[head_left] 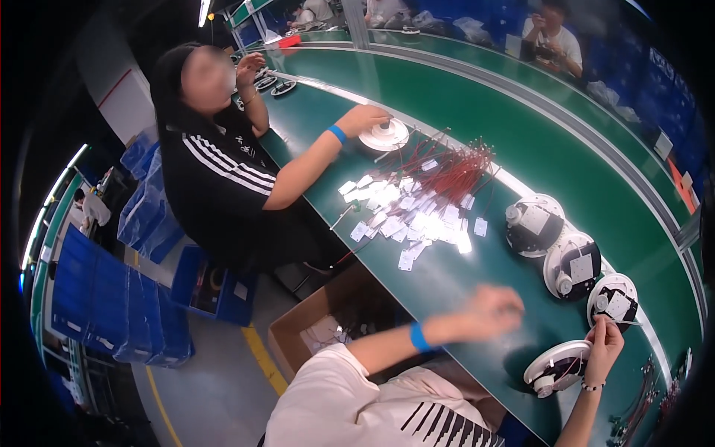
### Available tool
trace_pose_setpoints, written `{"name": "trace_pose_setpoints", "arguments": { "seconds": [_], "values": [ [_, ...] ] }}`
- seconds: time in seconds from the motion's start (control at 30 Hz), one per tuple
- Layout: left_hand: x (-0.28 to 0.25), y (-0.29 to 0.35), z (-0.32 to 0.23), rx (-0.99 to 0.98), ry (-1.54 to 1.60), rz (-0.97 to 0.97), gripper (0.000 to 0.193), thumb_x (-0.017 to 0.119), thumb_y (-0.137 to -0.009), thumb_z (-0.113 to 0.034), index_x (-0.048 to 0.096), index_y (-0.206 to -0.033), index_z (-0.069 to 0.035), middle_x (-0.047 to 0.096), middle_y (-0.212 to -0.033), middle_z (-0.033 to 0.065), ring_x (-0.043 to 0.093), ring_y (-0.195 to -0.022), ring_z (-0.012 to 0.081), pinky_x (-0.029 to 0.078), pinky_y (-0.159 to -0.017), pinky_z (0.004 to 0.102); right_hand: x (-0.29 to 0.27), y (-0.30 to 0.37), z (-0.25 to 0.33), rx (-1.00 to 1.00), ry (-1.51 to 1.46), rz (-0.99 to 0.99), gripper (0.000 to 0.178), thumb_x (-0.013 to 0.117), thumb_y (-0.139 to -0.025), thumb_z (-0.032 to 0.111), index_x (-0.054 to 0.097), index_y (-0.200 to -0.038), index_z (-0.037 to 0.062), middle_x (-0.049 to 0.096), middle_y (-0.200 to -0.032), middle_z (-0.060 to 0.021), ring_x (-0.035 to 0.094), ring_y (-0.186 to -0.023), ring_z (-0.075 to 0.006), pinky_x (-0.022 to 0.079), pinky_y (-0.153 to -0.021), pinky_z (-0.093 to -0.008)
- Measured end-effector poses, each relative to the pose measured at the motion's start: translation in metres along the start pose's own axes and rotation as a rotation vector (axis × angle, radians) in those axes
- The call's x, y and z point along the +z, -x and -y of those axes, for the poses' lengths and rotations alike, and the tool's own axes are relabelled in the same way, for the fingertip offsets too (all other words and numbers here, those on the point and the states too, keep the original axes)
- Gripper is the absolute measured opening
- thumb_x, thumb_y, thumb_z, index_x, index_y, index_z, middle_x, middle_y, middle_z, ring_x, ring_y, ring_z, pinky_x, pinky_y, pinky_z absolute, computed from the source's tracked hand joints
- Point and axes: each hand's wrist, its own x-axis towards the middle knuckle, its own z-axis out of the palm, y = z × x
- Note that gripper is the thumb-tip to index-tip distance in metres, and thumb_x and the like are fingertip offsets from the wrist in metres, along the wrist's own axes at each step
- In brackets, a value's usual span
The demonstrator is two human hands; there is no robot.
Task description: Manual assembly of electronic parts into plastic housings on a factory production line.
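Observation:
My right hand (603,346) grips the right rim of a white round fixture (555,365). The fixture is tilted on the near edge of the green bench (447,283), with red wires showing inside it. My left hand (490,309), on an arm with a blue wristband, hovers blurred over the bare bench left of the fixture; whether it holds anything cannot be told. Three more round fixtures (573,264) with black centres and white square parts lie in a row just beyond my right hand.
A heap of small white tags on red wires (421,208) covers the bench middle. A co-worker in a black striped top rests a hand (361,119) by a white disc (385,135). An open cardboard box (316,331) and blue crates (112,305) stand on the floor at left.

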Motion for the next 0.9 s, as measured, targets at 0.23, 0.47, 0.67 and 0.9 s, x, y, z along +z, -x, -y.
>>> {"name": "trace_pose_setpoints", "arguments": {
  "seconds": [0.23,0.47,0.67,0.9],
  "values": [
    [-0.157,-0.018,0.083,-0.456,-1.061,-0.602,0.027,0.064,-0.063,-0.018,0.056,-0.084,-0.001,0.053,-0.085,0.0180,0.052,-0.081,0.0342,0.043,-0.069,0.0398,0.020,-0.014,0.006,-0.056,0.294,0.152,0.015,0.052,-0.079,0.008,0.057,-0.077,-0.0060,0.053,-0.064,-0.0012,0.043,-0.052,-0.0047,0.034,-0.047,-0.0175],
    [-0.169,-0.023,0.098,-0.466,-0.995,-0.563,0.021,0.060,-0.066,-0.023,0.060,-0.067,-0.002,0.058,-0.070,0.0186,0.057,-0.069,0.0344,0.046,-0.062,0.0413,0.019,-0.017,0.006,0.002,0.310,0.225,0.014,0.054,-0.076,0.005,0.057,-0.071,-0.0068,0.049,-0.053,-0.0008,0.040,-0.048,-0.0035,0.030,-0.043,-0.0185],
    [-0.188,-0.027,0.100,-0.412,-1.123,-0.528,0.016,0.049,-0.070,-0.011,0.058,-0.065,0.001,0.057,-0.071,0.0213,0.057,-0.069,0.0358,0.047,-0.061,0.0427,0.017,-0.021,0.012,-0.036,0.374,0.248,0.013,0.054,-0.075,0.007,0.058,-0.072,-0.0054,0.051,-0.055,-0.0028,0.044,-0.050,-0.0064,0.035,-0.046,-0.0206],
    [-0.198,-0.029,0.096,-0.203,-0.398,-0.958,0.014,0.043,-0.081,-0.011,0.046,-0.088,0.001,0.058,-0.067,0.0163,0.059,-0.062,0.0229,0.046,-0.050,0.0326,0.018,-0.026,0.019,-0.081,0.419,0.275,0.017,0.056,-0.072,0.012,0.057,-0.070,-0.0047,0.054,-0.056,-0.0132,0.049,-0.048,-0.0152,0.039,-0.048,-0.0266]
  ]
}}
